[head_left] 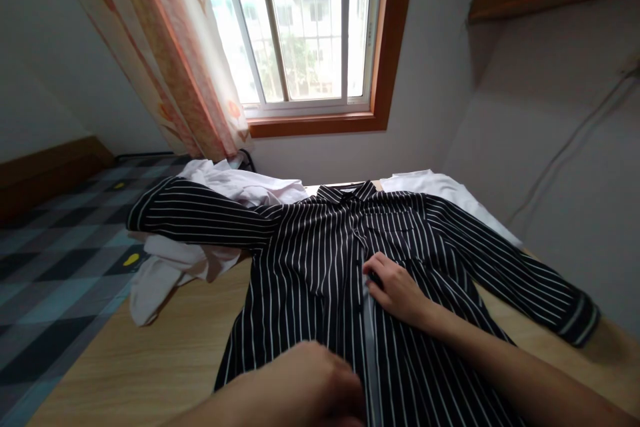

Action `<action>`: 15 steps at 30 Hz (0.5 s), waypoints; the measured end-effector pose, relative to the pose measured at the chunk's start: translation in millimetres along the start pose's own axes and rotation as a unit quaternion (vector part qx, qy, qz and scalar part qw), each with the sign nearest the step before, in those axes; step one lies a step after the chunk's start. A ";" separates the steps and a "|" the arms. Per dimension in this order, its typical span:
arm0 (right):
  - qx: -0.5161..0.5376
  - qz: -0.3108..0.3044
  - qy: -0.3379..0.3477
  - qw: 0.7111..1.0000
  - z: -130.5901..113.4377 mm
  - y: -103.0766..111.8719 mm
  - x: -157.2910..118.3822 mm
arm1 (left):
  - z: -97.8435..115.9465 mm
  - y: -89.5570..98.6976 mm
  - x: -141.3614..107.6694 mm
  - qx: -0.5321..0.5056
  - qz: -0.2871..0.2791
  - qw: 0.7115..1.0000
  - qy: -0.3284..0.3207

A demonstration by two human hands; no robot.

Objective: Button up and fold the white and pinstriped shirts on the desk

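Note:
A black shirt with white stripes [305, 260] lies spread on the wooden table, collar at the far side and sleeves stretched out to both sides. Its front is partly unbuttoned, with the two edges lying close together down the middle. My right hand [395, 287] is closed on the shirt's front edge at chest height, thumb and fingers pinching the cloth. Low in the view, my left hand [313, 383] is curled over the lower front of the shirt; its fingertips are hidden behind the back of the hand and slightly blurred.
White garments [240, 183] lie under the left sleeve, and another white cloth [435, 190] is behind the right shoulder. Beside the wooden table [125, 373] is a bed with a checked cover [55, 273]. A window [310, 33] and curtain [185, 60] are beyond.

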State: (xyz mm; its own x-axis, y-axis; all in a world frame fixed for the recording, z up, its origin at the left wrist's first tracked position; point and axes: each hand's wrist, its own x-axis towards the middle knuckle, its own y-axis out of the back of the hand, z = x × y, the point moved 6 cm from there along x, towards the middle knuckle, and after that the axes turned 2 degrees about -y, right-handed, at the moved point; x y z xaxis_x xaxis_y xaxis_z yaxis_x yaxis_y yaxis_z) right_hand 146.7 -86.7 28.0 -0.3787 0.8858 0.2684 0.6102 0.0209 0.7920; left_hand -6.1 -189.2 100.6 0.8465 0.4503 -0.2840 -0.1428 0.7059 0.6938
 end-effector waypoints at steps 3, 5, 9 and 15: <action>0.000 0.054 -0.085 0.995 10.8 5.7 4.9 | -18.4 39.0 31.7 0.023 0.107 0.992 0.055; -0.022 0.063 -0.141 0.988 16.8 7.8 10.2 | -40.1 59.8 53.9 0.074 0.181 0.976 0.093; -0.068 0.023 -0.180 0.981 19.6 7.9 20.4 | -82.9 72.9 92.8 0.155 0.231 0.950 0.141; -0.041 -0.008 -0.164 0.986 22.0 7.2 17.5 | -110.2 66.0 111.8 0.148 0.261 0.937 0.177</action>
State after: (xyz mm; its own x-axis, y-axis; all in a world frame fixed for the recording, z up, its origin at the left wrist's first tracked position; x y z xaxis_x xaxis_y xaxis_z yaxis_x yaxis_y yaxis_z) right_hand 159.7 -60.9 26.3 -0.1353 0.9880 0.0745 0.5424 0.0109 0.8400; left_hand 22.7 -31.9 41.8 0.4704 0.8822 -0.0199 -0.2971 0.1796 0.9378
